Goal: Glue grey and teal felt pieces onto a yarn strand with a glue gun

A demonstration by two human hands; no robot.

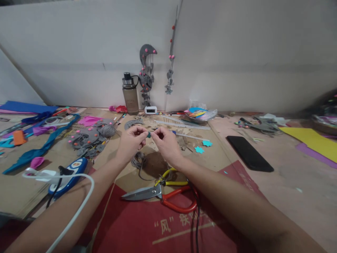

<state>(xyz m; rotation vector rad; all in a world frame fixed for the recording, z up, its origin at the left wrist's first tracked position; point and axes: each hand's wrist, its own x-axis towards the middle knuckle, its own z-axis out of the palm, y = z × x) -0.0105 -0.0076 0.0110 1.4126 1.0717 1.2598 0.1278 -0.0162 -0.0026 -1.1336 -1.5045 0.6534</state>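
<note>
My left hand and my right hand meet above the middle of the table, fingertips almost together. Pinched between them is a small dark green piece, perhaps felt; its exact shape is too small to make out. Below the hands lies a coil of grey cord. Nearer to me rest large red-handled scissors, and a yellow-handled tool lies partly over them. Right of my right hand are two turquoise flower-shaped cutouts and a row of thin sticks.
A bottle and a small digital clock stand by the wall, where grey felt hangings hang. Grey felt pieces and a blue-white power strip lie left; a black phone lies right. A white cable crosses my left forearm.
</note>
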